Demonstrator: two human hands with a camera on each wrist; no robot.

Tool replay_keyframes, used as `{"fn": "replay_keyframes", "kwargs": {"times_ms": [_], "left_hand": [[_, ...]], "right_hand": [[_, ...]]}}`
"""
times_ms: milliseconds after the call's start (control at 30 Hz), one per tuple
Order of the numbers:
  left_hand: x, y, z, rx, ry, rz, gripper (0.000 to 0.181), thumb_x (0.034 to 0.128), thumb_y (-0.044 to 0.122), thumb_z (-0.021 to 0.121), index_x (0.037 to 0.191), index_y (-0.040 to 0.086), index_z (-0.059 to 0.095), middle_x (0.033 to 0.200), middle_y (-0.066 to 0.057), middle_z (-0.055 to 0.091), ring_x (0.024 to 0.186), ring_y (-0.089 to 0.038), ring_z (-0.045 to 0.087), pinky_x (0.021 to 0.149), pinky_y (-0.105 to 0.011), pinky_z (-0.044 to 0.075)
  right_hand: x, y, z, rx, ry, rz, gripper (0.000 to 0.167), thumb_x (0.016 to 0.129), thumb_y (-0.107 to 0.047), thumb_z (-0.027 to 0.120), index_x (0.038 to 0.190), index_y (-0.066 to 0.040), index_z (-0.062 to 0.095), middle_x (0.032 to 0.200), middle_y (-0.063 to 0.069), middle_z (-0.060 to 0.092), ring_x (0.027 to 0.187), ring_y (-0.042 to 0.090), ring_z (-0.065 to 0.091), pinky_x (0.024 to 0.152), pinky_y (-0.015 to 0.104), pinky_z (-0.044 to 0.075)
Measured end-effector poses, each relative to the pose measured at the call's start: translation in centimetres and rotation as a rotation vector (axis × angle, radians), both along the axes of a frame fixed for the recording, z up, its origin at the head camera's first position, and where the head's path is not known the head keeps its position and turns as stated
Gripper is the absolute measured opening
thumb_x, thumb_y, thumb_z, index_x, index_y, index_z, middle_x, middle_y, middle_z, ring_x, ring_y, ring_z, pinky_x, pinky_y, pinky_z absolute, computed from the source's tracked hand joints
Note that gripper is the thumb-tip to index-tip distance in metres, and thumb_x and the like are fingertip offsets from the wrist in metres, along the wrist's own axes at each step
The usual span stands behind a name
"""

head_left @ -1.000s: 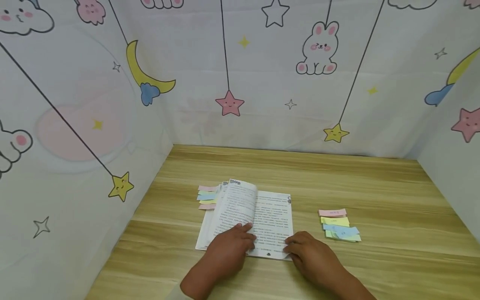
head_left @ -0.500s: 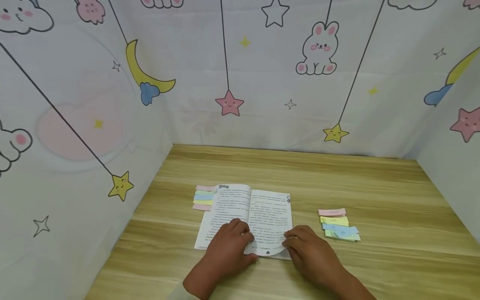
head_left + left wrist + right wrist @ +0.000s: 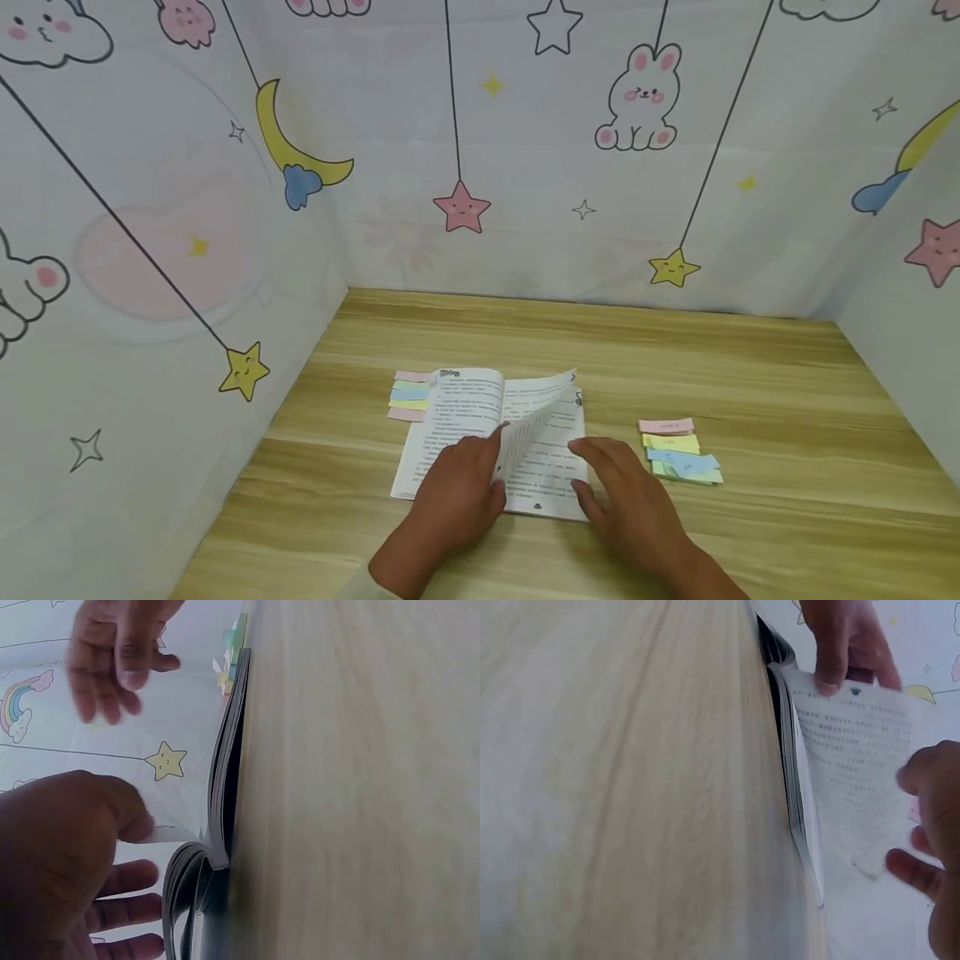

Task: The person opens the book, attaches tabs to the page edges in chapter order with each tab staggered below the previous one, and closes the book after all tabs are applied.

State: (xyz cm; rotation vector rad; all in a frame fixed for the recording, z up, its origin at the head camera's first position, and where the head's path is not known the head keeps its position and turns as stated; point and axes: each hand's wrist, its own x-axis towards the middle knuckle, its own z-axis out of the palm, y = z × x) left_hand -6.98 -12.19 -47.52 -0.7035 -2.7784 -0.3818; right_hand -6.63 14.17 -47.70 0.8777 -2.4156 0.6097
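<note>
An open book [image 3: 465, 404] with printed text lies on the wooden table. One page [image 3: 534, 423] stands lifted and curls over toward the left. My left hand [image 3: 459, 492] pinches that page at its lower edge near the spine; in the right wrist view its thumb lies on the near face of the page [image 3: 855, 742] with fingers behind. My right hand [image 3: 633, 504] hovers at the book's lower right, thumb and fingers spread apart, holding nothing. Colored index tabs [image 3: 409, 396] in pink, green, blue and yellow stick out from the book's left edge.
To the right of the book lie several paper strips [image 3: 678, 452] in pink, yellow, blue and green, overlapping on the table [image 3: 787, 433]. White cloth walls [image 3: 525, 250] with cartoon prints stand behind the table and at both sides.
The right hand has let go of the page's lower right corner, and its fingers have spread. The page has risen and swung left, into the left hand's pinch.
</note>
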Motion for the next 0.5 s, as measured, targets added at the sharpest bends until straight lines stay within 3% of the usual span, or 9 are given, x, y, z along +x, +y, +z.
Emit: {"fn": "replay_keyframes", "kwargs": {"times_ms": [133, 200, 233, 367, 433, 500], "left_hand": [[-0.14, -0.17, 0.04, 0.112, 0.103, 0.052, 0.096, 0.0862, 0.025, 0.08, 0.161, 0.008, 0.022, 0.118, -0.012, 0.065, 0.095, -0.028, 0.066, 0.084, -0.044, 0.056], [-0.26, -0.36, -0.03, 0.136, 0.156, 0.076, 0.1, 0.083, 0.023, 0.083, 0.161, 0.008, 0.022, 0.129, -0.016, 0.06, 0.104, -0.031, 0.064, 0.089, -0.045, 0.055], [-0.32, -0.45, -0.04, 0.136, 0.179, 0.087, 0.1, 0.0808, 0.021, 0.084, 0.16, 0.008, 0.025, 0.138, -0.019, 0.054, 0.115, -0.035, 0.061, 0.096, -0.047, 0.052], [-0.47, -0.73, 0.06, 0.029, 0.189, 0.116, 0.081, 0.0784, 0.016, 0.081, 0.152, 0.021, 0.049, 0.163, -0.022, 0.023, 0.152, -0.041, 0.019, 0.118, -0.06, 0.023], [-0.39, -0.77, 0.3, -0.057, 0.154, 0.097, 0.07, 0.0771, 0.015, 0.081, 0.143, 0.031, 0.061, 0.168, -0.019, 0.013, 0.155, -0.041, -0.001, 0.117, -0.067, 0.01], [-0.25, -0.74, 0.5, -0.132, 0.111, 0.058, 0.059, 0.077, 0.015, 0.083, 0.131, 0.036, 0.071, 0.17, -0.015, 0.012, 0.155, -0.039, -0.01, 0.116, -0.07, 0.004]], "right_hand": [[0.1, 0.02, -0.37, 0.11, -0.129, -0.016, 0.045, 0.078, -0.024, 0.089, 0.118, -0.015, 0.071, 0.124, -0.002, 0.064, 0.117, 0.018, 0.06, 0.086, 0.037, 0.058], [0.2, 0.03, -0.57, 0.162, -0.191, -0.001, 0.042, 0.078, -0.026, 0.089, 0.115, -0.016, 0.073, 0.123, -0.003, 0.065, 0.117, 0.017, 0.061, 0.087, 0.036, 0.058], [0.27, 0.03, -0.64, 0.18, -0.217, 0.007, 0.041, 0.079, -0.028, 0.089, 0.115, -0.016, 0.073, 0.123, -0.004, 0.065, 0.116, 0.016, 0.061, 0.087, 0.036, 0.058], [0.42, 0.11, -0.81, 0.201, -0.283, 0.027, 0.038, 0.08, -0.027, 0.087, 0.113, -0.017, 0.073, 0.122, -0.004, 0.064, 0.116, 0.014, 0.06, 0.089, 0.036, 0.057], [0.44, 0.17, -0.82, 0.207, -0.288, 0.035, 0.037, 0.08, -0.025, 0.088, 0.113, -0.016, 0.073, 0.121, -0.003, 0.064, 0.115, 0.015, 0.06, 0.089, 0.036, 0.057], [0.41, 0.22, -0.8, 0.215, -0.29, 0.04, 0.037, 0.08, -0.023, 0.088, 0.113, -0.015, 0.073, 0.12, -0.003, 0.064, 0.115, 0.015, 0.06, 0.09, 0.037, 0.056]]}}
